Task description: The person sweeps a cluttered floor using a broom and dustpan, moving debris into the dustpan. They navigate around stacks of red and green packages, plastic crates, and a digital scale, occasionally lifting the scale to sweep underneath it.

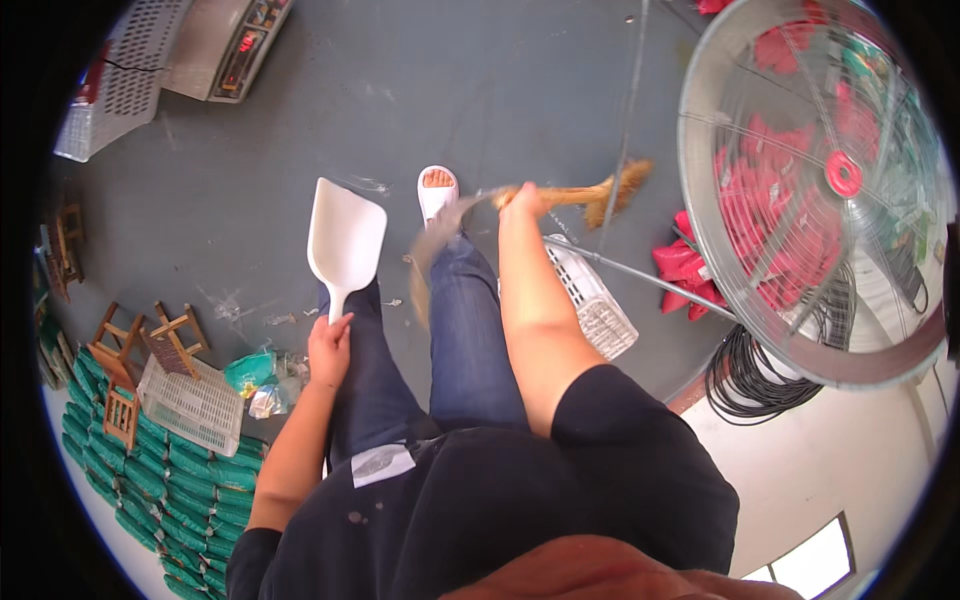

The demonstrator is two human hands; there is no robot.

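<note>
Person standing, head bent, both hands occupied. Landmark for places: the white scoop (345, 235), wide lip pointing away from the body, bowl facing up.

Left hand (331, 347) wrapped around the scoop's short handle, in front of the left leg. Nothing shows in the bowl. Cannot tell whether the lip touches the floor.

Right hand (523, 203) closed on a straw-coloured brush (575, 196), well right of the scoop; its bristle tuft points away from it. A blurred streak hangs between hand and scoop, too smeared to identify.

Floor: pale scraps (281, 320) lie just below and left of the scoop, another small scrap (394, 302) below and right of it. Teal plastic bag (250, 373) farther below-left, beside a pale slotted crate (190, 405). A white slipper (433, 200) on one foot, right of the scoop. A white basket (600, 310) farther right and lower; large metal fan (843, 174) at the far right.

Step, as judged: brush and scoop both gripped for floor work, bristles well apart from the scoop. The next move seems to call for the lip set flat near the scraps and the bristles brought round toward it. Light scraps may scatter under a quick stroke; the fan's draught, if running, could do likewise.
</note>
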